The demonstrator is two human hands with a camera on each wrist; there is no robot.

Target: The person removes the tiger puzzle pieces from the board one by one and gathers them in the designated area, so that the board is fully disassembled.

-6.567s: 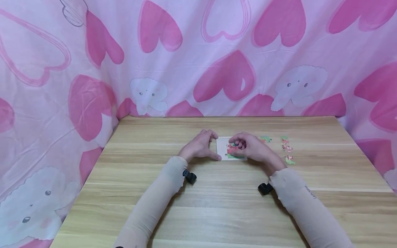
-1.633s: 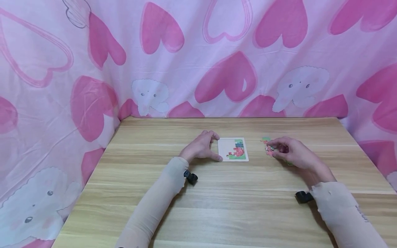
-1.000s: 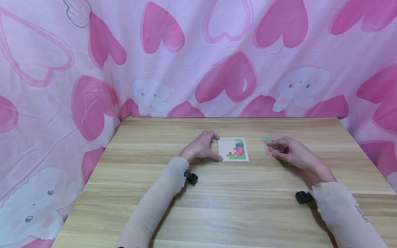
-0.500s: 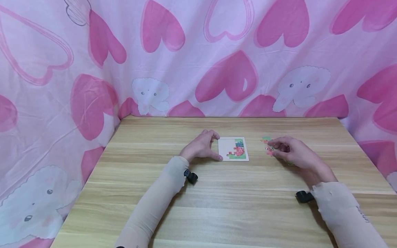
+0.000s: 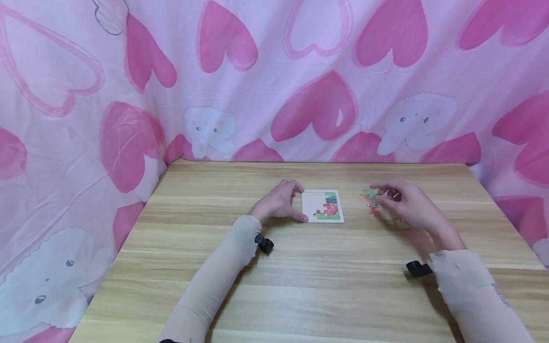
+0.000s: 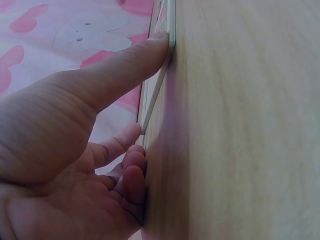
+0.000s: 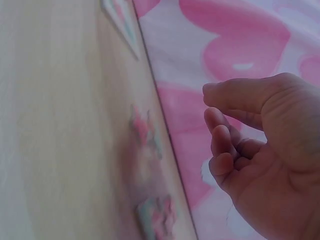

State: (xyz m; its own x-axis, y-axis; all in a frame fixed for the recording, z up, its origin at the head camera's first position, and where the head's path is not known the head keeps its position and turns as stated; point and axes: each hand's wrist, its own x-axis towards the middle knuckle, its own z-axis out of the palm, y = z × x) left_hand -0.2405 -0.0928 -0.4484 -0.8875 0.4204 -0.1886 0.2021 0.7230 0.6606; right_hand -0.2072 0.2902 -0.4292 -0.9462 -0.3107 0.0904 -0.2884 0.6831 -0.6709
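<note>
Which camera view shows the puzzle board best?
The head view: the puzzle board shows almost whole from above. The left wrist view shows it nearly edge-on, partly behind the left hand; the right one, only a blurred corner.

Puzzle board [image 5: 310, 201]: square, white-rimmed, flat on surface [image 5: 274, 295]; right part filled in red, blue, green. Left hand [image 5: 278, 201] touching its left corners. Loose pieces [image 5: 371, 208], pink and green, to the right, near right hand [image 5: 405, 204].

Blurred puzzle pieces [image 7: 158, 218] lie on the table [image 7: 55, 125] near the right hand [image 7: 275, 150].
</note>
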